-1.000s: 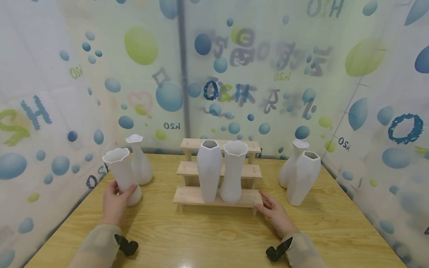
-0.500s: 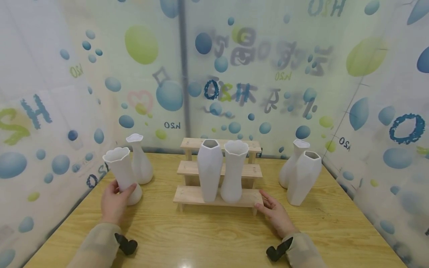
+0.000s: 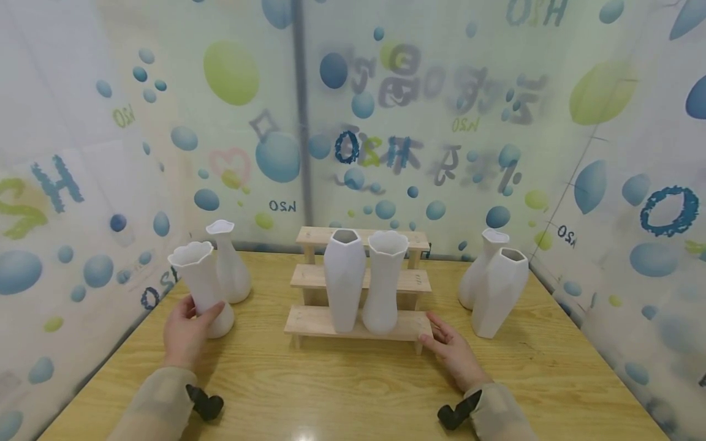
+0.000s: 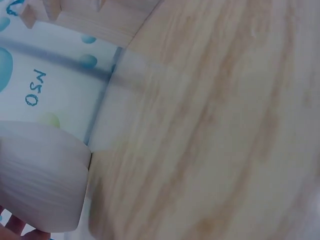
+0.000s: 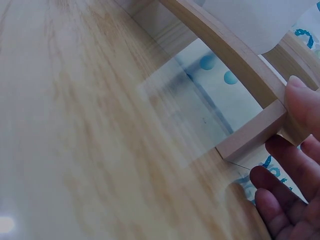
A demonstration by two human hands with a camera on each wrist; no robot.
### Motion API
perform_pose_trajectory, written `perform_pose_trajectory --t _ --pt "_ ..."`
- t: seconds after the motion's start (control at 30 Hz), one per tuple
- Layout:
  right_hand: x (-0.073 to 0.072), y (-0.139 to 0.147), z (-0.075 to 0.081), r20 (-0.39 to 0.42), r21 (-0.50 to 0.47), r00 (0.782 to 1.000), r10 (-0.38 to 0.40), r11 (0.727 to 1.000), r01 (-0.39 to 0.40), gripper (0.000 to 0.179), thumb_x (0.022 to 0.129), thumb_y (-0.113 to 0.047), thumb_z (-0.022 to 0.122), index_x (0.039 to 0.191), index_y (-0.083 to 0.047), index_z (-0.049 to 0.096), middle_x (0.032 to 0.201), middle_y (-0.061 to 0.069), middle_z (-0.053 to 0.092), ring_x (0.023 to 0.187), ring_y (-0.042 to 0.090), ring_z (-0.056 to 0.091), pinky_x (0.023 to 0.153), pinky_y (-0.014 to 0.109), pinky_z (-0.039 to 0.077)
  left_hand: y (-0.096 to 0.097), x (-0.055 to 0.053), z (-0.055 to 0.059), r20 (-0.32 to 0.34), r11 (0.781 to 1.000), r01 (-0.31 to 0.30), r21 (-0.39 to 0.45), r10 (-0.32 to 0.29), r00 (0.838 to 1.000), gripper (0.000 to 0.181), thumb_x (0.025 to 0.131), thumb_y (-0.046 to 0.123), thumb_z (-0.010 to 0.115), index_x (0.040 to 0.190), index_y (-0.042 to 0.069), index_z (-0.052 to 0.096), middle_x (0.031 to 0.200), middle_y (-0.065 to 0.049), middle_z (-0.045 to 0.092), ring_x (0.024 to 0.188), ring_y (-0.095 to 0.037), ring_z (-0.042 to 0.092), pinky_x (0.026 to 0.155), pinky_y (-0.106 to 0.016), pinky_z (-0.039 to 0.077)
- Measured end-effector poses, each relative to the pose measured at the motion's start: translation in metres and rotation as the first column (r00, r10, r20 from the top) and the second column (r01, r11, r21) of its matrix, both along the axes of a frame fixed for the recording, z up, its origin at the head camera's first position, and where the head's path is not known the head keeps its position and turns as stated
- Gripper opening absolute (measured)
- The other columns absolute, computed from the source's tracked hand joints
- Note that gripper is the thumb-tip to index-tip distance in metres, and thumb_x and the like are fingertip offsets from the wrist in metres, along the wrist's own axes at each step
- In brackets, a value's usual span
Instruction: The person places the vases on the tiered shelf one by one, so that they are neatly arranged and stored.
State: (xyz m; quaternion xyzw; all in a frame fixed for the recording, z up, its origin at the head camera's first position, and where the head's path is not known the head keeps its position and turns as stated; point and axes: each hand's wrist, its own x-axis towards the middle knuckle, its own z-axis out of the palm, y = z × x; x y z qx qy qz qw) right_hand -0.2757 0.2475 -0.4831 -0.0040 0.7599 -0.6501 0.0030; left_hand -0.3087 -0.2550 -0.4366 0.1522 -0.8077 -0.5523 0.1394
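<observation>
In the head view my left hand (image 3: 186, 334) grips the lower body of a white vase with a scalloped rim (image 3: 201, 278). This vase tilts to the left in the view; its lower part also shows in the left wrist view, with fingertips (image 4: 35, 234) at its side. My right hand (image 3: 453, 354) holds the right end of the lowest step of a three-step wooden display stand (image 3: 309, 321), thumb in front and fingers at the end. On that step stand a faceted white vase (image 3: 345, 282) and a second scalloped vase (image 3: 384, 288).
Behind the left-hand vase stands a narrow-necked white vase (image 3: 234, 278). To the right are another narrow-necked vase (image 3: 471, 285) and a faceted one (image 3: 499, 294). All stand on a wood-grain table (image 3: 342, 392), enclosed by patterned curtains (image 3: 469, 184) at the back and sides.
My left hand and wrist have shifted very slightly left, still on the vase. The right hand, the stand and the other vases look the same.
</observation>
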Motion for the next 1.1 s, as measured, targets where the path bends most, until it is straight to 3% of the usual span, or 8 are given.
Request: perform_pose_trajectory --t 0.23,0.63,1.1 --pt "0.0 0.0 0.0 0.003 0.006 1.0 0.002 1.0 -0.002 0.068 0.092 -0.026 0.067 0.15 -0.012 0.034 0.141 0.02 0.048 0.129 0.03 0.044 0.105 0.047 0.034 0.003 0.002 0.006 0.02 0.999 0.034 0.02 -0.035 0.999 0.091 0.085 0.056 0.066 0.152 0.009 0.026 0.154 -0.015 0.03 0.137 -0.037 0.03 0.107 -0.057 0.029" --pt "0.001 0.0 0.002 -0.011 0.037 1.0 0.0 0.999 0.0 0.068 0.092 -0.027 0.066 0.15 -0.011 0.034 0.14 0.02 0.048 0.13 0.03 0.044 0.105 0.046 0.033 0.018 0.005 0.023 -0.012 0.99 0.126 0.068 -0.125 0.992 0.092 0.083 0.053 0.069 0.153 0.013 0.024 0.154 -0.012 0.03 0.136 -0.036 0.03 0.104 -0.06 0.032" --pt "0.001 0.0 0.003 0.006 0.033 1.0 -0.001 0.999 0.001 0.07 0.091 -0.029 0.067 0.15 -0.011 0.033 0.143 0.02 0.046 0.132 0.031 0.041 0.107 0.049 0.031 0.031 0.009 0.04 -0.064 0.981 0.182 0.062 -0.178 0.982 0.083 0.085 0.046 0.07 0.15 0.01 0.032 0.15 -0.014 0.036 0.133 -0.035 0.035 0.103 -0.06 0.033"
